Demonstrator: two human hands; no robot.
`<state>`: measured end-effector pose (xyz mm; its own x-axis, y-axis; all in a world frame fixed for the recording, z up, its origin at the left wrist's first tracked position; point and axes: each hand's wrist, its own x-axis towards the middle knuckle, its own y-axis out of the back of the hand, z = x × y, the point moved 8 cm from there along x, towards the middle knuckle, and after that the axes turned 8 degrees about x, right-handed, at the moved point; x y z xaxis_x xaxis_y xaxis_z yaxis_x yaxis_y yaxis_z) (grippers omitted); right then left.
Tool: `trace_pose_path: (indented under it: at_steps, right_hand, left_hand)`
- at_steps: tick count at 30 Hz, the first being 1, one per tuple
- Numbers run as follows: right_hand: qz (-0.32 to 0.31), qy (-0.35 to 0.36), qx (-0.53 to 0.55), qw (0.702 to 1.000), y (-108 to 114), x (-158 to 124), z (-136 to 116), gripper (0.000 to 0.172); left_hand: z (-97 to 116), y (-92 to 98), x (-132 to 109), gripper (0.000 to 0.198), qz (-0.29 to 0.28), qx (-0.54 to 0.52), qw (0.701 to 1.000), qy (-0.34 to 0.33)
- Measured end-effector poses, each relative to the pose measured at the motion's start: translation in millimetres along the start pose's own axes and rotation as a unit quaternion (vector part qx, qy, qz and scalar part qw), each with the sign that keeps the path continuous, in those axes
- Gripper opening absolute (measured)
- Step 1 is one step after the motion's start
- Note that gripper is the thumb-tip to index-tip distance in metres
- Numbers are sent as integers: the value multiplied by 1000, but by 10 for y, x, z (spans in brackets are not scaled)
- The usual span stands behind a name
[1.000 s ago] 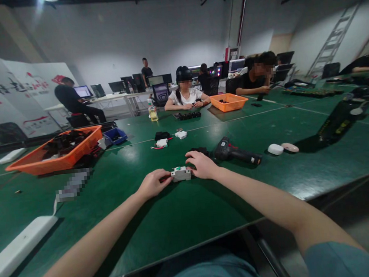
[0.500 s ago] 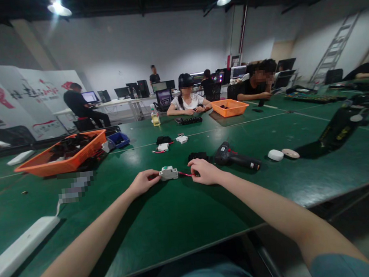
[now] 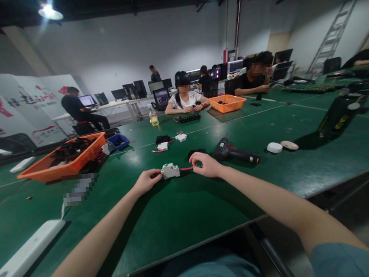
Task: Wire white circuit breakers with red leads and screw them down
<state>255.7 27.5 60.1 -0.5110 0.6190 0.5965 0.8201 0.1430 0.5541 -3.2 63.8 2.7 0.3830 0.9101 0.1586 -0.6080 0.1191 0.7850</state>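
Note:
A white block-shaped device [image 3: 170, 170] with a small green part is gripped at its left end by my left hand [image 3: 147, 181], fingers closed. From its right side a short red wire [image 3: 186, 168] runs to my right hand [image 3: 205, 164], whose thumb and index finger pinch the wire's end. Behind my right hand sits a dark object [image 3: 196, 153], partly covered. A black power screwdriver [image 3: 236, 151] lies just to the right. Farther back are two more white devices [image 3: 162, 146] [image 3: 181, 137], one with red wire beside a black piece [image 3: 163, 139].
An orange basket [image 3: 66, 167] of dark parts and a blue bin [image 3: 118, 141] stand left. A white power strip [image 3: 29, 253] lies front left. A second orange basket [image 3: 227, 104] is near a seated person [image 3: 185, 99]. Right are a white case [image 3: 274, 148] and a black bottle [image 3: 341, 117].
The view has shifted slightly. The white device now appears tilted and a little farther right, and the red wire looks straighter between it and my right hand.

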Motion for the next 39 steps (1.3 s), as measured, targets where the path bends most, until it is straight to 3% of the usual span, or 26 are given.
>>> trace_pose_path:
  at_steps: [12,18,24,39]
  right_hand:
    - [10,1,3,1000,30,-9,23,6]
    - [-20,9,-32,999,-4,-25,66,5]
    - [-74,8,-74,994,-49,-41,155,2]
    - [-86,-21,-52,995,-80,-65,276,12]
  left_hand:
    - [-60,-15,14,51,-11,-19,1000,17]
    - [-43,7,3,48,6,-1,1000,12]
    - [67,64,-31,40,44,57,997,-33]
    - [107,55,-64,38,37,67,996,-45]
